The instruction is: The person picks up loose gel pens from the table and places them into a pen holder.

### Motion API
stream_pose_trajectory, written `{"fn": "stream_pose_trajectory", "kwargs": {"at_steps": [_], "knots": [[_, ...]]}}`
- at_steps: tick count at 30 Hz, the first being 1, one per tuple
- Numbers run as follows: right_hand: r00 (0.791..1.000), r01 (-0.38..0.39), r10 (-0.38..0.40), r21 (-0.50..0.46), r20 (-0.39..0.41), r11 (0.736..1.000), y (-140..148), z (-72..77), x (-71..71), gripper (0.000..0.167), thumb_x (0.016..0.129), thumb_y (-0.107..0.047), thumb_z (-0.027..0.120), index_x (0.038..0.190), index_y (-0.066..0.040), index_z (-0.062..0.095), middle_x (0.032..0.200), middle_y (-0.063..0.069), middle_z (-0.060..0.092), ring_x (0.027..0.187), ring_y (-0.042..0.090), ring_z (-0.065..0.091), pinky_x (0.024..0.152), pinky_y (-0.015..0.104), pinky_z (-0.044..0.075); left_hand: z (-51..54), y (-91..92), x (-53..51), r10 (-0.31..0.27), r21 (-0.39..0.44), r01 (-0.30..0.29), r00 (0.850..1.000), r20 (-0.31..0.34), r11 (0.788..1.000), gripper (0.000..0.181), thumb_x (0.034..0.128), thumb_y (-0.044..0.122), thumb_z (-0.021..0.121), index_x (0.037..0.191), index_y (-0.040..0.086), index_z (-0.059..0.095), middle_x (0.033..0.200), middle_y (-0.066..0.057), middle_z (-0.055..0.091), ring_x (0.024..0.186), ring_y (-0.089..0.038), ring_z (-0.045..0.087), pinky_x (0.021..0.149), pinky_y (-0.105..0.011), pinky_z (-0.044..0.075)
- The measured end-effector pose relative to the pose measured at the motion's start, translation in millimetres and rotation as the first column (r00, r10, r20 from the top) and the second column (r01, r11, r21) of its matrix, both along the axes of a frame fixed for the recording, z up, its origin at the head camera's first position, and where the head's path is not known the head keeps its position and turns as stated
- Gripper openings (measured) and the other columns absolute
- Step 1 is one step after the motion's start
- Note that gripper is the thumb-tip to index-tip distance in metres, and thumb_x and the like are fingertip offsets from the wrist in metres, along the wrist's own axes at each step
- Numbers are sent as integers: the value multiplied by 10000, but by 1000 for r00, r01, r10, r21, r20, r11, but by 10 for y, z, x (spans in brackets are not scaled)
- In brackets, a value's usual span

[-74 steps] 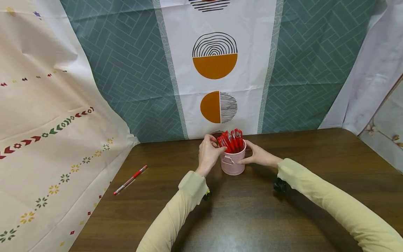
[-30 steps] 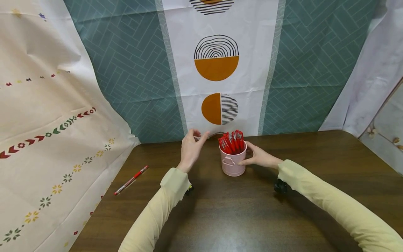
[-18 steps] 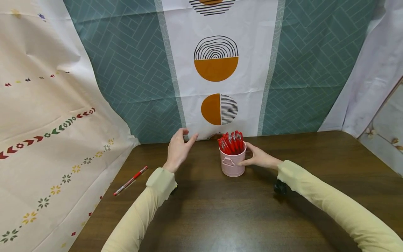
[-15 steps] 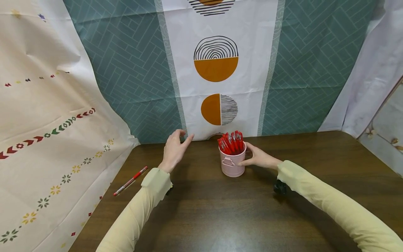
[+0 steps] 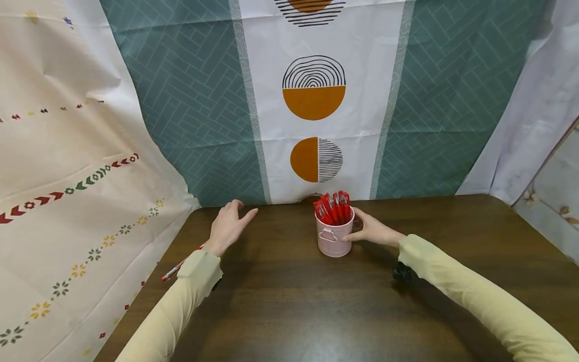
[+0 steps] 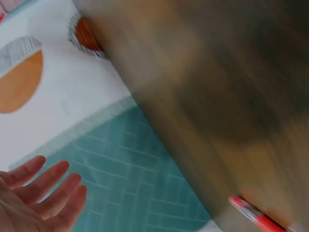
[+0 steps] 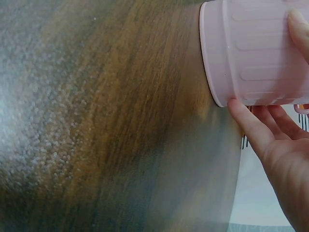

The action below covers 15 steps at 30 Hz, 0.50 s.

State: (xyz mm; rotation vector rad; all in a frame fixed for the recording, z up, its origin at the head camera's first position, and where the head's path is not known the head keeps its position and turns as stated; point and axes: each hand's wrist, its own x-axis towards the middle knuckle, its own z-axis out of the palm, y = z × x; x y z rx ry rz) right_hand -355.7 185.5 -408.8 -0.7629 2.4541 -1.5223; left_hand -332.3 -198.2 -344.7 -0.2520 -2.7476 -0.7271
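Note:
A small pink bucket (image 5: 333, 245) stands upright towards the back of the table, with several red pens (image 5: 333, 208) in it, caps up. My right hand (image 5: 374, 230) holds the bucket from its right side; in the right wrist view the thumb and fingers (image 7: 258, 126) lie round its wall. My left hand (image 5: 225, 229) hovers over the left part of the table, fingers relaxed and nothing in them. A loose red pen (image 5: 173, 272) lies on the table beside it, its far end partly hidden by the left wrist and sleeve. That pen (image 6: 258, 215) also shows in the left wrist view.
The dark wooden table (image 5: 289, 311) ends at the back against a green and white patterned cloth (image 5: 199, 110). A cream embroidered cloth (image 5: 68, 181) hangs along the left edge. A pale cloth (image 5: 515, 136) hangs at the right.
My left hand has left the bucket's rim and moved left and nearer, to beside the loose pen, its fingers loosening. The right hand has stayed on the bucket.

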Motion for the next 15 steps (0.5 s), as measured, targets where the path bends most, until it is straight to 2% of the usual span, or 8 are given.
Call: {"fn": "stream_pose_trajectory", "kwargs": {"at_steps": [7, 11, 15], "knots": [[1000, -17, 16, -17, -15, 1000, -2, 15, 0, 794, 760, -197, 739, 1382, -70, 262, 1275, 140, 430, 1122, 308, 433, 883, 438, 393, -99, -262, 5, -6, -72, 7, 1000, 16, 997, 588, 864, 550, 470, 1054, -4, 515, 999, -155, 520, 921, -327, 472, 724, -462, 416], [1000, -4, 4, 8, -16, 1000, -2, 13, -4, 795, 759, -208, 740, 1382, -76, 265, 1270, 139, 437, 1110, 308, 442, 871, 426, 405, -158, -417, 12, -29, -120, 34, 999, 46, 992, 533, 876, 482, 507, 1048, -23, 522, 998, -170, 517, 907, -334, 478, 699, -466, 424], [1000, -21, 21, 3, -8, 1000, 6, 4, 0, 806, 756, -204, 739, 1388, -88, 253, 1284, 135, 423, 1123, 312, 426, 861, 412, 416, -210, -563, 23, -23, -150, 35, 996, 86, 988, 505, 877, 429, 538, 1068, -38, 516, 1033, -196, 507, 915, -345, 479, 705, -476, 423]]}}
